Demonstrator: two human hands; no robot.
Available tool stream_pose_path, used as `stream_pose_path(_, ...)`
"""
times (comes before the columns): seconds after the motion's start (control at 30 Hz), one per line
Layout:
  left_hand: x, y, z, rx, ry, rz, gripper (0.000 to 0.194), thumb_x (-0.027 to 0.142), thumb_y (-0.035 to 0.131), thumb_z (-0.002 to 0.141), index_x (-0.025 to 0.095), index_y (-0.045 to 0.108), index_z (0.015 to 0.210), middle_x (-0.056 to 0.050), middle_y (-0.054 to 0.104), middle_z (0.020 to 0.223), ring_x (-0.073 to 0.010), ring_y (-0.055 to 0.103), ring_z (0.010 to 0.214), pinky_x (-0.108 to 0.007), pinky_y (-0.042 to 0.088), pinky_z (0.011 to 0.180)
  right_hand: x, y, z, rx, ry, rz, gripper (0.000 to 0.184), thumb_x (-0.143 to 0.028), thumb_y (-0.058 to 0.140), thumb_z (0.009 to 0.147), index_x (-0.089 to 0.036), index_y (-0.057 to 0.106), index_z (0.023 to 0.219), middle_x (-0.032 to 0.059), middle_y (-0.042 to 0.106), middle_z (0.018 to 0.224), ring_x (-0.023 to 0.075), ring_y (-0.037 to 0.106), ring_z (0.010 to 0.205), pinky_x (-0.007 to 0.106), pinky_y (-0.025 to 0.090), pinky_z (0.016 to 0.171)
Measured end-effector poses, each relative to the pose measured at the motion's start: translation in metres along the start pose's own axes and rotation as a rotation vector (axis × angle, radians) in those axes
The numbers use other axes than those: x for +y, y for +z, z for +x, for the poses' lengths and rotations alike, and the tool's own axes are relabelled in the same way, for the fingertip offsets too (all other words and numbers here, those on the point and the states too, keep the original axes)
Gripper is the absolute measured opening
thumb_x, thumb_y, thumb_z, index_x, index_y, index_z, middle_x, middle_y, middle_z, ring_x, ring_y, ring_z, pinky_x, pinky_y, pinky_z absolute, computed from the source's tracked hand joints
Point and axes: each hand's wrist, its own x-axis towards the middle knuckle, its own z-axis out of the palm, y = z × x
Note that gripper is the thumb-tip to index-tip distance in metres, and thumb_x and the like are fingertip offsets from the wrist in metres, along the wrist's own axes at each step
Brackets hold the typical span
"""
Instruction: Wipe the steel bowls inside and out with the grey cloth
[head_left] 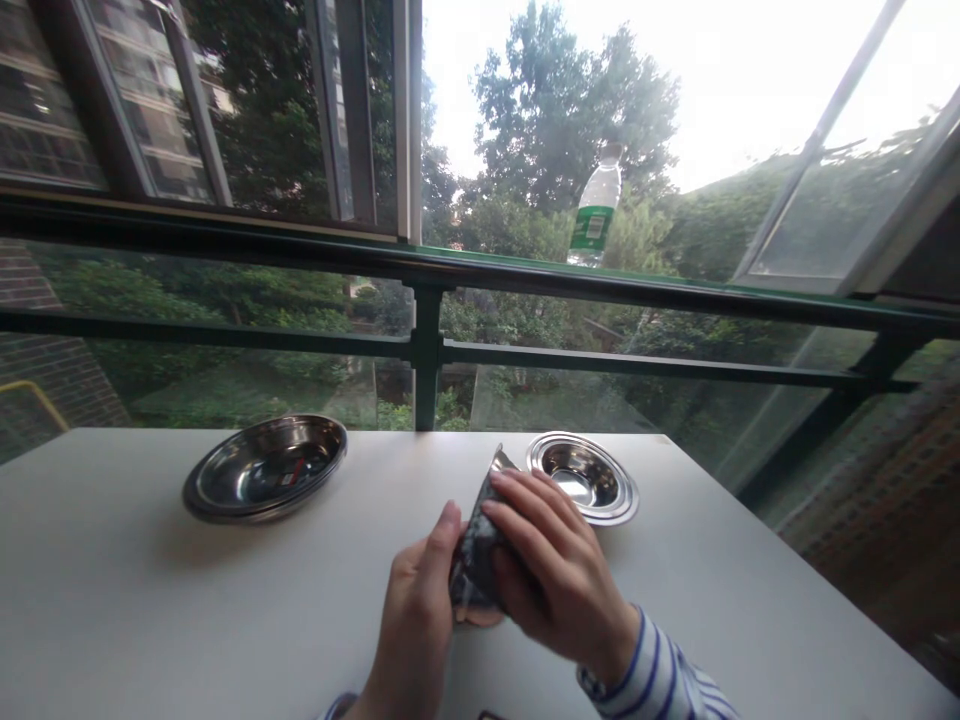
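Observation:
Over the front middle of the table, a small shiny steel bowl (477, 560) is held tilted, nearly on edge. Dark reflections and a skin-coloured patch show on its surface. My left hand (420, 590) grips its near left side, thumb pointing up along the edge. Across the upper right side lies my right hand (555, 560), fingers bent around it and covering much of it. Just behind the right hand, a wide-rimmed steel bowl (622, 500) rests on the table, partly hidden by the fingers.
Large steel basins (225, 470), seemingly stacked, sit on the white table (300, 620) at the back left. A green railing (510, 270) runs behind the table's far edge. A clear bottle with a green label (594, 225) stands on it by the window.

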Motion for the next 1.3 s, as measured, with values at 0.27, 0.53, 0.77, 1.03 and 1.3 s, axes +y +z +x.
stream_pose_path(0.27,-0.002,-0.004,0.005,-0.048,0.037,-0.022,0.034,0.047,0.065,0.07,0.014,0.062,0.061,0.002,0.055,0.052,-0.0102,0.047,0.05,-0.02,0.038,0.046,-0.009,-0.002,0.003,-0.024,-0.142,0.01,0.033,-0.019,0.051,0.079,-0.013,0.058,0.111,0.0133,0.06,0.12,0.0271,0.047,0.12,0.047,0.038,0.102)
stream_pose_path(0.53,0.002,0.004,-0.002,-0.024,0.002,0.038,0.039,0.048,0.063,0.072,0.013,0.057,0.056,0.0,0.054,0.051,-0.009,0.044,0.046,-0.02,0.039,0.045,0.001,-0.002,0.002,-0.004,0.122,0.03,0.032,-0.015,0.047,0.083,-0.011,0.055,0.114,0.0152,0.057,0.121,0.0242,0.049,0.117,0.045,0.043,0.097)
stream_pose_path(0.77,0.009,-0.008,0.013,-0.067,-0.018,-0.183,0.024,0.039,0.066,0.073,0.015,0.065,0.07,0.004,0.057,0.057,-0.0075,0.051,0.051,-0.015,0.04,0.044,-0.017,0.006,0.002,0.001,-0.249,-0.007,0.03,-0.018,0.049,0.077,-0.013,0.064,0.103,0.0097,0.063,0.116,0.0261,0.051,0.117,0.045,0.041,0.101)
stream_pose_path(1.03,0.012,-0.003,0.014,-0.121,-0.061,-0.236,0.028,0.035,0.066,0.074,0.013,0.069,0.091,-0.001,0.066,0.065,-0.0117,0.061,0.057,-0.019,0.047,0.049,-0.004,0.004,-0.002,-0.007,-0.147,-0.002,0.034,-0.018,0.051,0.08,-0.011,0.058,0.113,0.014,0.057,0.124,0.0274,0.045,0.122,0.048,0.04,0.101)
stream_pose_path(1.3,0.012,-0.005,0.013,-0.115,-0.02,-0.157,0.028,0.039,0.067,0.073,0.012,0.069,0.08,-0.001,0.064,0.062,-0.0101,0.057,0.053,-0.018,0.043,0.046,-0.009,0.01,-0.004,0.031,-0.193,0.018,0.032,-0.015,0.051,0.076,-0.01,0.062,0.106,0.0136,0.06,0.12,0.0287,0.046,0.121,0.047,0.043,0.099)
